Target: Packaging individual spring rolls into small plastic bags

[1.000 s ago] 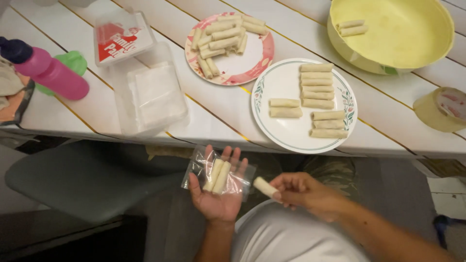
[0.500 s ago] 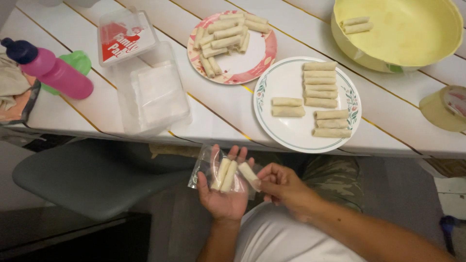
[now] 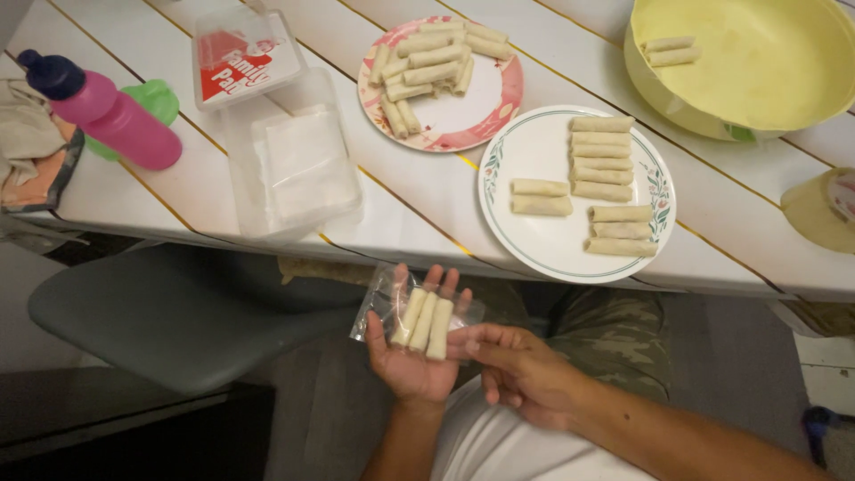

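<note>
My left hand (image 3: 411, 352) lies palm-up, fingers spread flat under a clear plastic bag (image 3: 381, 305) bearing three pale rolls (image 3: 425, 322); right hand (image 3: 519, 371), fingers loosely curled and empty, touches them at three o'clock; the red-and-white labelled lid (image 3: 247, 56) sits on the surface (image 3: 401, 209) at eleven.

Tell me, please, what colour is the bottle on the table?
The bottle is pink with a dark cap, in the head view.

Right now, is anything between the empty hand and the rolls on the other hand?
No, nothing visible. The right hand sits just beside the three rolls, which lie on a clear bag across the open left hand. Its fingertips are right next to the nearest roll.
</note>
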